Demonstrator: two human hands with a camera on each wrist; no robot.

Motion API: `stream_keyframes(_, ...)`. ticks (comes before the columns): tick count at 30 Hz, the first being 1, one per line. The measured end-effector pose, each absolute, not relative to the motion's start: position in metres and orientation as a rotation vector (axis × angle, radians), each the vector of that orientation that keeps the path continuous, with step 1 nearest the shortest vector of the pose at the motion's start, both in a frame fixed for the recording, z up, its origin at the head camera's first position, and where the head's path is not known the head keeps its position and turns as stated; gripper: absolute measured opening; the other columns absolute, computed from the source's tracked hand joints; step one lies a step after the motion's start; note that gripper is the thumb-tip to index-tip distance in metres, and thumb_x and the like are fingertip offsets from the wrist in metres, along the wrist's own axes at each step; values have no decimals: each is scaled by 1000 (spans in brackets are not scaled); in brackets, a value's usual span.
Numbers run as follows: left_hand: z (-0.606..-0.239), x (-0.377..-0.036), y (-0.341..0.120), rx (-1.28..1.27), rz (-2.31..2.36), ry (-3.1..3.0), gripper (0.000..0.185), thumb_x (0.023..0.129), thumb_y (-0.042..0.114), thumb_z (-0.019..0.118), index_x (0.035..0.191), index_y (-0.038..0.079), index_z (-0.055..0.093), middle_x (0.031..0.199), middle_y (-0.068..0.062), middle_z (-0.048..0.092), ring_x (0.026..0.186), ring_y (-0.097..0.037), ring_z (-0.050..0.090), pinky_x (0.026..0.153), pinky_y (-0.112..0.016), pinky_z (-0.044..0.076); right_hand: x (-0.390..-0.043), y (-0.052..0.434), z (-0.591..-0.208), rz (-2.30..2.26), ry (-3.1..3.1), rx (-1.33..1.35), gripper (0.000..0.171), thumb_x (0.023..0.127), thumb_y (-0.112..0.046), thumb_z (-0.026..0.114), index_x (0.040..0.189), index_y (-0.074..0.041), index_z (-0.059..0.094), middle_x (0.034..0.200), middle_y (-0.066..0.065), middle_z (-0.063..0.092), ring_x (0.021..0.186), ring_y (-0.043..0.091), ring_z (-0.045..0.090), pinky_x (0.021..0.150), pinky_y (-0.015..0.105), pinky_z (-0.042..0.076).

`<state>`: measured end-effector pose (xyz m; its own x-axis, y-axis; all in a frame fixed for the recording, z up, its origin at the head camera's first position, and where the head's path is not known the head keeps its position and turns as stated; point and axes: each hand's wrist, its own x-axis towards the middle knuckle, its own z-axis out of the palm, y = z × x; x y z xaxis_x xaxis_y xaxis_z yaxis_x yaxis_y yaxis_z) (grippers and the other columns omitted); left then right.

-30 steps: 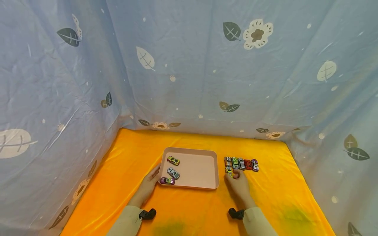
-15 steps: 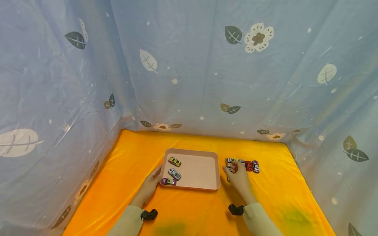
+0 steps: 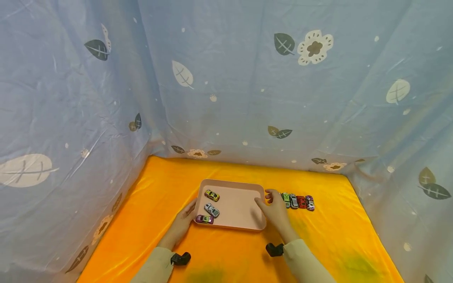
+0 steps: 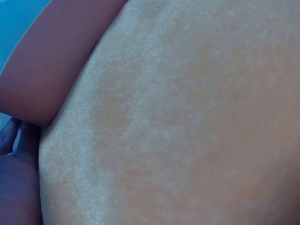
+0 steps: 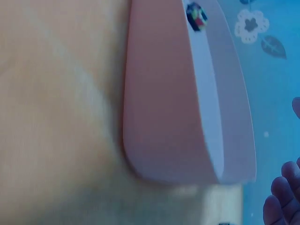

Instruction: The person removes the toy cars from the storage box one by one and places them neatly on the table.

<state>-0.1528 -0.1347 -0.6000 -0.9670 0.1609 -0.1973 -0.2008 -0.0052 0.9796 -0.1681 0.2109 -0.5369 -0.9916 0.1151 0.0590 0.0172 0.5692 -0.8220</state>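
Note:
A shallow pink tray (image 3: pixel 244 225) lies on the yellow cloth, and along its left part sit a yellow toy car (image 3: pixel 212 195), a silver toy car (image 3: pixel 211 210) and a purple-and-green toy car (image 3: pixel 204 219). My left hand (image 3: pixel 182 222) rests against the tray's left side; its fingers are partly hidden by the tray wall in the left wrist view. Over the tray's right rim is my right hand (image 3: pixel 276 214), thumb and fingers spread apart. Nothing shows between them there or in the right wrist view, where the fingers (image 5: pixel 283 194) sit at the right edge.
Right of the tray stands a row of toy cars: a green one (image 3: pixel 286 199), a silver one (image 3: pixel 293 201), a red one (image 3: pixel 301 202) and a purple one (image 3: pixel 310 203). My right hand covers the row's left end. Blue patterned curtains (image 3: pixel 230 118) enclose the cloth.
My right hand has left the small cars at the row's left end, moving up and then left to the tray's right rim. The left hand stays at the tray; the head view has shifted slightly.

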Motion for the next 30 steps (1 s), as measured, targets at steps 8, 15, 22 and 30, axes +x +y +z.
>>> stream_keyframes(8,-599,-153,-134,-19,2072,2032,50,104,16,46,152,20,33,154,-6,34,140,-26,31,113,-46,24,-175,176,-543,1521,-2663,7,60,83,-36,77,129,-5,55,107,12,57,95,23,52,81,40,48)
stream_keyframes(15,-599,-153,-133,-26,2074,2029,51,103,16,47,152,20,33,154,-6,34,140,-28,30,113,-48,24,-178,144,-552,1531,-2670,118,60,83,-32,77,129,-1,55,104,12,58,93,24,53,81,40,49)
stream_keyframes(22,-602,-153,-134,-11,2090,2012,52,103,11,45,153,16,32,155,-9,31,142,-30,26,114,-47,21,-179,126,-564,1569,-2723,146,59,83,-32,77,128,-1,55,102,8,58,91,23,54,80,39,49)
stream_keyframes(30,-604,-153,-135,9,2091,2019,51,104,13,45,153,16,32,155,-9,31,142,-29,27,114,-46,22,-183,112,-569,1780,-2744,167,56,87,-30,73,130,0,52,112,12,57,97,23,54,86,38,49)
